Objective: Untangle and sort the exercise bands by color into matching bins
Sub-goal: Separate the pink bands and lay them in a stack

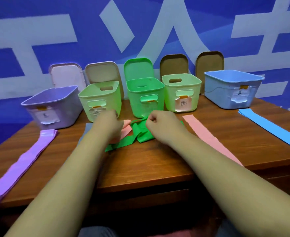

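A knotted green band lies tangled with a pink band in front of the bright green bin. My right hand pinches the top of the green band. My left hand rests over the pink band, fingers curled down on it; its grip is hidden. A purple band lies flat at the left, a second pink band right of centre, a blue band at the far right. A grey band shows under my left forearm.
Along the back of the wooden table stand a purple bin, a pale green bin, another pale green bin and a blue bin, all labelled. Lids lean on the blue wall behind.
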A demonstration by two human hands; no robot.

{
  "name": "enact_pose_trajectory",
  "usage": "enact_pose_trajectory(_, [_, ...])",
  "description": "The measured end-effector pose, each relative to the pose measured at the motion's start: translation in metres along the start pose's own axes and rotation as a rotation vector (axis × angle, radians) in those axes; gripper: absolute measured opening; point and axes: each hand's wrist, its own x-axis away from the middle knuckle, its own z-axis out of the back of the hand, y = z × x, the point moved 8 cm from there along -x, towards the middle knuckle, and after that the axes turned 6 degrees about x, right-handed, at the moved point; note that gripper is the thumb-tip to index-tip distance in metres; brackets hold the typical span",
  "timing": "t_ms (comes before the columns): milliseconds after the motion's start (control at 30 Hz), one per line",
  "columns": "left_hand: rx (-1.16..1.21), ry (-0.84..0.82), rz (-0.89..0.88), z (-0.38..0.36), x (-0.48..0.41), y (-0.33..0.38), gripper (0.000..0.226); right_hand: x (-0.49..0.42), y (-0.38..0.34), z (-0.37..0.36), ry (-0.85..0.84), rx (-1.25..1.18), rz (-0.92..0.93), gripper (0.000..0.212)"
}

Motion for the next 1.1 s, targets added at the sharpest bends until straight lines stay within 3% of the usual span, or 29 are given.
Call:
enact_pose_trajectory(67, [0.001,-0.053,0.033,-0.013,0.004,-0.017,0.031,-0.011,-0.017,-0.013,0.012,-0.022,0.05,0.02])
enact_pose_trajectory(300, [0.122,0.074,0.118,-0.008,0.008,-0.031,0.022,-0.016,-0.013,-0.059,-0.07,0.033,0.146,0.018])
enact_pose_trajectory(500, [0.327,0.296,0.121,0.032,0.023,-0.017,0.018,-0.019,0.005,-0.061,-0.095,-0.126,0.093,0.017])
enact_pose_trajectory(767, [0.424,0.639,-0.148,0.107,0.011,0.018,0.019,-0.018,0.009,-0.051,-0.025,-0.299,0.07,0.015])
enact_pose_trajectory(967, [0.086,0.416,-0.211,0.1,-0.013,0.047,0.023,-0.016,0.013,-0.038,0.057,-0.423,0.044,0.018])
enact_pose_trajectory(1100, [0.253,0.404,-0.296,0.101,-0.017,0.05,0.019,-0.017,0.014,-0.033,0.081,-0.445,0.04,0.018])
